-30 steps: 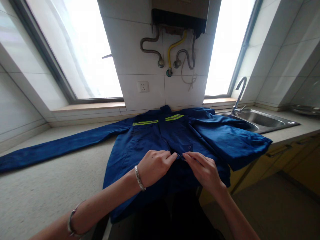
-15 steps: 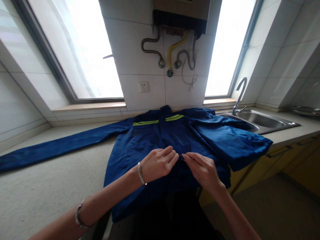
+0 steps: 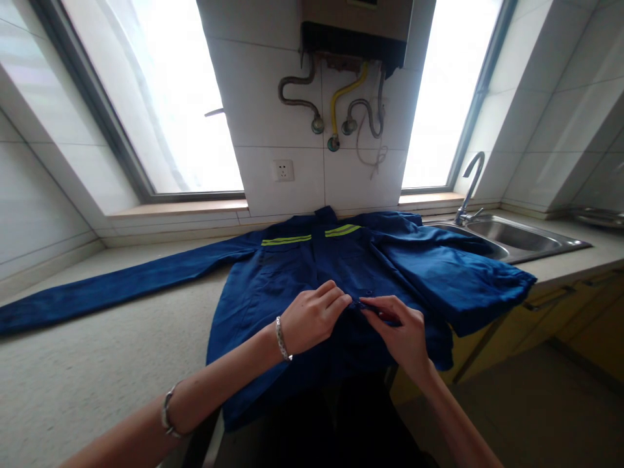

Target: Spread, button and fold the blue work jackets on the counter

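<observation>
A blue work jacket [image 3: 273, 286] with yellow-green stripes across the chest lies spread over the counter, its collar toward the wall. One sleeve stretches out to the left; the other lies bent toward the sink. Over the lower front, my left hand [image 3: 316, 315] pinches the jacket's front edge, fingers curled and closed. Facing it, my right hand [image 3: 400, 328] grips the cloth between thumb and fingers, its fingertips almost touching the left ones. A small dark spot, perhaps a button, shows just above the right fingers. Exactly what sits between the fingertips is too small to make out.
A steel sink [image 3: 560, 244] with a curved faucet [image 3: 470, 188] is set into the counter [image 3: 121, 364] at the right. Yellow cabinet doors [image 3: 565, 318] sit below. On the tiled wall are a water heater [image 3: 355, 39] with hoses and a socket [image 3: 283, 170], between two bright windows.
My right hand has turned slightly, its fingers now more bent around the cloth. My left hand keeps its pinch almost in place. The view has shifted a little.
</observation>
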{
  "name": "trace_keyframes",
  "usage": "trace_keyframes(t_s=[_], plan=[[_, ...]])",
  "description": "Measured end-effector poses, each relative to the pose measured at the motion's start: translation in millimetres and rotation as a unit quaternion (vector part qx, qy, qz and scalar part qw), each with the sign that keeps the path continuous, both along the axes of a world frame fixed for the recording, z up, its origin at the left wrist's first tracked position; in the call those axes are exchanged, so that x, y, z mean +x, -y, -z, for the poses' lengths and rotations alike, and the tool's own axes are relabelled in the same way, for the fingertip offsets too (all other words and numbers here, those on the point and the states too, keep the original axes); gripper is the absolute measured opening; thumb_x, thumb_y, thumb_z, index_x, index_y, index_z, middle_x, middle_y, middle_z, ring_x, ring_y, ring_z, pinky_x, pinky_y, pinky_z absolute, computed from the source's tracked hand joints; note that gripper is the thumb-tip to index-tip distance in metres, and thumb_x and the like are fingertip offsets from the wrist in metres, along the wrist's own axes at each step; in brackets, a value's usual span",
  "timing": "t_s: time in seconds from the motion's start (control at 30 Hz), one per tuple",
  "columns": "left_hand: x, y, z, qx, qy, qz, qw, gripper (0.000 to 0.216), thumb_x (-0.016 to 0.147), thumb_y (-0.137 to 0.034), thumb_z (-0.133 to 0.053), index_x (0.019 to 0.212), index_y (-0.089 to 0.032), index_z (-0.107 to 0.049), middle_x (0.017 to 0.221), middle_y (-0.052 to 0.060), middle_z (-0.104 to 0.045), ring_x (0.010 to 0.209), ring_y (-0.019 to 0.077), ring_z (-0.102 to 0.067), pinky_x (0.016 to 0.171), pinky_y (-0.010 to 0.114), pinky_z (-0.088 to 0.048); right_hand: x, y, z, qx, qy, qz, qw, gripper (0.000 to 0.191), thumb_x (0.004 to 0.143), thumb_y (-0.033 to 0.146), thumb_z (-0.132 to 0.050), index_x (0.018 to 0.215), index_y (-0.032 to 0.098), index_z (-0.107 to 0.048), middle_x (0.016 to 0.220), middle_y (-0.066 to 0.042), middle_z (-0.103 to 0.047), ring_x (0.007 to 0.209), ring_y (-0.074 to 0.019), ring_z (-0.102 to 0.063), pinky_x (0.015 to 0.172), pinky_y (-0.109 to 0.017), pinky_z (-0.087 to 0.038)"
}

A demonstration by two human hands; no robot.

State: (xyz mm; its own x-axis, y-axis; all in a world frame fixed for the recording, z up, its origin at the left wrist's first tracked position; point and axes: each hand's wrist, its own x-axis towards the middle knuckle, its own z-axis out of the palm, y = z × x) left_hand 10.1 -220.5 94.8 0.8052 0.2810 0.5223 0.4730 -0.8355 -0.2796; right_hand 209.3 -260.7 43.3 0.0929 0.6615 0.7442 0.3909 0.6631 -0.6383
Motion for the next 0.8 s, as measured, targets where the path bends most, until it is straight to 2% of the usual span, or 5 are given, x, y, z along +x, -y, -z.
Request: trace_keyframes(t_s=[0.07, 0.13, 0.43, 0.63, 0.8], plan=[[-0.3, -0.8, -0.1, 0.001, 0.003, 0.002, 1.000, 0.024, 0.090, -0.008, -0.041, 0.109, -0.013, -0.054, 0.091, 0.007, -0.063, 0.087, 0.0176, -0.057, 0.065, 0.026, -0.052, -0.8, 0.9, -0.9, 0.000, -0.009, -0.014, 1.000, 0.003, 0.082, 0.017, -0.069, 0.081, 0.020, -0.069, 0.094, -0.003, -0.074, 0.076, -0.0146, -0.070, 0.061, -0.022, -0.058], [-0.1, -1.1, -0.2, 0.012, 0.000, 0.013, 1.000, 0.023, 0.091, -0.008, -0.040, 0.109, -0.012, -0.054, 0.091, 0.007, -0.063, 0.086, 0.0176, -0.057, 0.064, 0.026, -0.052, -0.3, 1.2, -1.9, 0.012, -0.002, -0.019, 1.000, 0.006, 0.083, 0.016, -0.068, 0.078, 0.019, -0.067, 0.095, -0.004, -0.073, 0.077, -0.0153, -0.070, 0.062, -0.023, -0.058], [3.9, 1.7, 2.5, 0.144, 0.012, 0.061, 0.988, 0.020, 0.096, -0.013, -0.037, 0.102, -0.010, -0.057, 0.083, 0.006, -0.063, 0.072, 0.0131, -0.061, 0.064, 0.024, -0.053, 4.9, 3.1, -7.4, 0.099, 0.120, -0.020, 0.988, 0.012, 0.087, 0.009, -0.060, 0.088, 0.019, -0.066, 0.093, -0.004, -0.072, 0.082, -0.0143, -0.069, 0.077, -0.025, -0.057], [5.8, 3.2, 3.5, 0.144, -0.002, 0.049, 0.988, 0.022, 0.097, -0.014, -0.036, 0.094, -0.011, -0.057, 0.073, 0.003, -0.058, 0.062, 0.0112, -0.057, 0.058, 0.022, -0.050, 4.1, 2.9, -7.4, 0.086, 0.136, -0.023, 0.987, 0.012, 0.089, 0.011, -0.059, 0.087, 0.019, -0.067, 0.090, -0.004, -0.072, 0.077, -0.0140, -0.069, 0.072, -0.024, -0.058], [8.1, 4.3, 10.8, 0.135, -0.015, 0.053, 0.989, 0.020, 0.096, -0.013, -0.038, 0.092, -0.010, -0.057, 0.071, 0.002, -0.056, 0.060, 0.0121, -0.054, 0.055, 0.024, -0.046, 6.9, 3.1, -6.3, 0.094, 0.142, -0.012, 0.985, 0.013, 0.089, 0.011, -0.057, 0.087, 0.019, -0.067, 0.090, -0.005, -0.072, 0.078, -0.0144, -0.069, 0.073, -0.024, -0.058]])
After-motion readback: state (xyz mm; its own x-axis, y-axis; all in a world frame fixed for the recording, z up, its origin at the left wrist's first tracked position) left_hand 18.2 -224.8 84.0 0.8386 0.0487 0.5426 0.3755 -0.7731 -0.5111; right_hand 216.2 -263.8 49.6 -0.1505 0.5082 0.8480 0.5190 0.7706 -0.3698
